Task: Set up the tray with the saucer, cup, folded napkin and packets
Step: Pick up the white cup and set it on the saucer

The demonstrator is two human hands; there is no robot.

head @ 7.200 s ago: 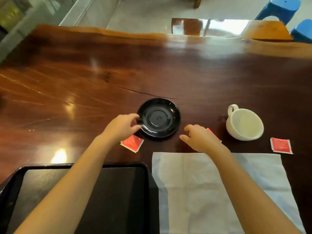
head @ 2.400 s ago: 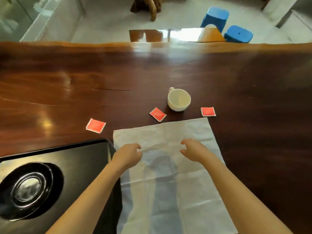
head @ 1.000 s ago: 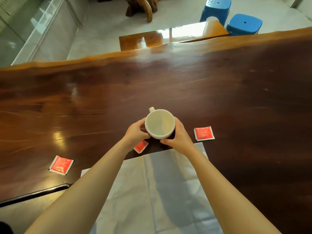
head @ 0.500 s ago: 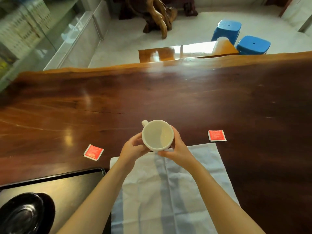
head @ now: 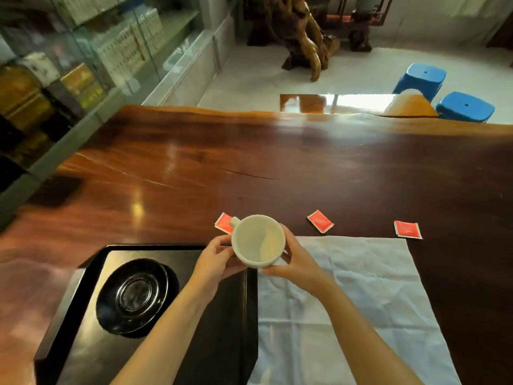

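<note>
Fingers (head: 219, 247) of the left hand (head: 213, 263) and right hand (head: 298, 263) clamp the cup (head: 258, 240) from both sides, holding it mouth-up above the tray's (head: 83, 276) far right corner. Its handle points away and left, seemingly overlapping one packet (head: 223, 222). On the tray sits the saucer (head: 133, 295). Beside it the napkin (head: 361, 301) lies unfolded, two more packets (head: 320, 221) (head: 407, 229) beyond it.
</note>
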